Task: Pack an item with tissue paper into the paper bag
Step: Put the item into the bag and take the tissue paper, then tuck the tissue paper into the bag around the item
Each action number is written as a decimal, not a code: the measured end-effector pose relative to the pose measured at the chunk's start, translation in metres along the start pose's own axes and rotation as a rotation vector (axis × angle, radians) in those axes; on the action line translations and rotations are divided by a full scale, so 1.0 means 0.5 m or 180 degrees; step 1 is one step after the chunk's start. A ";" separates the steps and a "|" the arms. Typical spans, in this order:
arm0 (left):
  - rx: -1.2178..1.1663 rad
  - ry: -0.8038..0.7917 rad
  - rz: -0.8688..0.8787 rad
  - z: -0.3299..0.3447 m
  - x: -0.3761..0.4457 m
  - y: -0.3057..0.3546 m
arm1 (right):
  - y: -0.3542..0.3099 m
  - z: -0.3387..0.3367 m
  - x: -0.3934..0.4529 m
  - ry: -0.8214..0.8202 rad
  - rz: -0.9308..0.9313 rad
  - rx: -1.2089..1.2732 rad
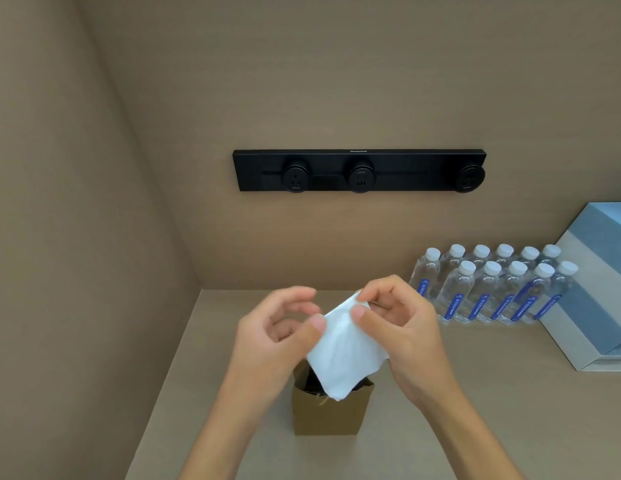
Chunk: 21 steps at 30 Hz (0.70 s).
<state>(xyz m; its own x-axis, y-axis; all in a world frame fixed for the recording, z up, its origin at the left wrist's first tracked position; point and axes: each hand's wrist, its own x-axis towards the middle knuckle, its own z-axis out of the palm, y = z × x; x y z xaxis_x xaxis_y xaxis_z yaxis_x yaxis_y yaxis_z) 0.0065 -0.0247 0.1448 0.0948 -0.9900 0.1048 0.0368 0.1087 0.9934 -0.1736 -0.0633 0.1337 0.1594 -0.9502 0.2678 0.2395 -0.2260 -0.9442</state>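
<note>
Head view. Both hands are up over the bag (324, 412), working one white tissue (343, 344). Right hand (399, 327) pinches the tissue's top corner between thumb and forefinger; its fingers (360, 311) are closed on the sheet. Left hand (278, 327) has its thumb on the tissue's left edge, other fingers curled and apart from it, a loose grasp at best. The tissue hangs slanted, its low corner dipping right over the bag's open mouth.

The bag stands upright on the bench (475, 393), near centre. Something dark shows inside the mouth, probably the item; can't tell what it is.

The step looks like spreading the tissue before tucking it in. To do it well: open the sheet a little, lower it straight into the mouth, and push gently so the bag doesn't tip or crumple. One hand could steady the rim.

Around: bottles (492, 289) in two rows far right, a grey-blue box (586, 306) just beside them, and a black socket strip (359, 171) on the far wall. All are well apart from the bag; nothing blocks the way.
</note>
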 end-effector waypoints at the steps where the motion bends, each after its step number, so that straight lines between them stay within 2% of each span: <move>1: 0.0184 -0.0160 -0.0070 0.001 0.002 0.001 | -0.002 0.004 0.000 -0.0047 0.0029 0.0083; 4: 0.0401 -0.0240 -0.0015 0.006 0.007 -0.004 | -0.002 0.003 0.005 -0.0046 0.0308 0.0118; 8: 0.0385 -0.0147 -0.0051 0.005 0.027 -0.033 | 0.006 -0.010 0.002 -0.0756 0.1195 -0.0117; 9: 0.0425 -0.0122 -0.0111 0.004 0.033 -0.049 | 0.015 -0.011 0.000 -0.0708 0.1286 -0.0215; 11: 0.0709 0.0293 -0.0170 -0.002 0.040 -0.096 | 0.034 -0.014 -0.002 0.0076 0.1180 -0.0543; 13: 0.1438 0.0673 -0.0145 -0.011 0.041 -0.150 | 0.050 -0.026 -0.003 0.1133 0.0675 -0.1438; 14: 0.1848 0.0535 -0.0212 -0.010 0.036 -0.171 | 0.058 -0.031 -0.006 0.1380 0.0350 -0.1915; 15: 0.2196 0.0257 -0.0359 -0.005 0.030 -0.190 | 0.066 -0.033 -0.011 0.1326 0.0026 -0.2361; 16: 0.2382 0.0014 -0.0501 0.001 0.025 -0.209 | 0.077 -0.028 -0.016 0.0980 -0.0258 -0.2802; 18: 0.2462 -0.0148 -0.0617 0.011 0.016 -0.229 | 0.110 -0.006 -0.031 -0.0120 -0.0642 -0.3692; 20: 0.2464 -0.0115 -0.0688 0.014 0.009 -0.236 | 0.139 0.012 -0.039 -0.1166 -0.0460 -0.4321; 21: 0.2467 -0.0076 -0.0724 0.011 0.006 -0.240 | 0.151 0.017 -0.041 -0.1524 -0.0313 -0.4509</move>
<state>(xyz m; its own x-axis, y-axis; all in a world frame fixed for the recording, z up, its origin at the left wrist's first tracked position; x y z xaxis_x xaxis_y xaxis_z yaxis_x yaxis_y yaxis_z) -0.0034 -0.0412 0.0260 0.1463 -0.9829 -0.1117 -0.6484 -0.1806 0.7396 -0.1507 -0.0593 0.0586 0.5553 -0.8243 0.1106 -0.7894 -0.5643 -0.2419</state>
